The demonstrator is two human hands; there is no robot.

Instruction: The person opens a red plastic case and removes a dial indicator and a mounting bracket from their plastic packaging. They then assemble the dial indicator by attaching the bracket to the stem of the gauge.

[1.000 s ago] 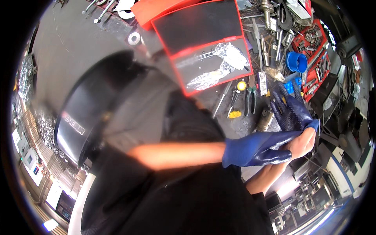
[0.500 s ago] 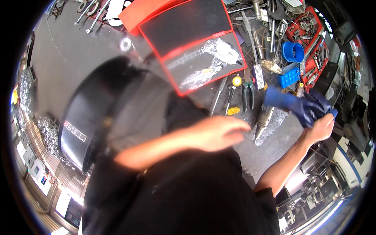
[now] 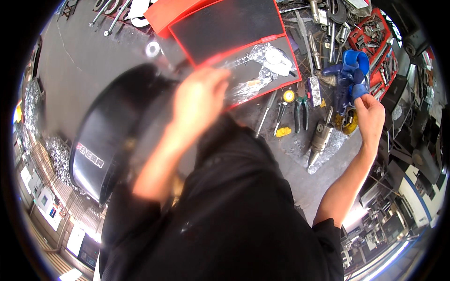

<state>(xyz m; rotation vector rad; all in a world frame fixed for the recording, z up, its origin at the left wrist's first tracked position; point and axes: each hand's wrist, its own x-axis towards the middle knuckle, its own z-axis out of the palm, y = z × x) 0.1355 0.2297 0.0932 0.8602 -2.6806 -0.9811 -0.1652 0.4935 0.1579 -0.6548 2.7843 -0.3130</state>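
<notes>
Bare right hand (image 3: 370, 114) at three o'clock pinches a limp blue glove (image 3: 346, 77) above the cluttered table (image 3: 93, 70), while the left hand (image 3: 199, 96), blurred, fingers loosely apart, hovers over a red case (image 3: 220, 23) at twelve.

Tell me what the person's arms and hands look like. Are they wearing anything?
Both forearms are bare, coming out of a black short-sleeved top. The left hand looks blurry in the picture and has no glove on. The right hand is ungloved too. No watch or rings are visible.
</notes>
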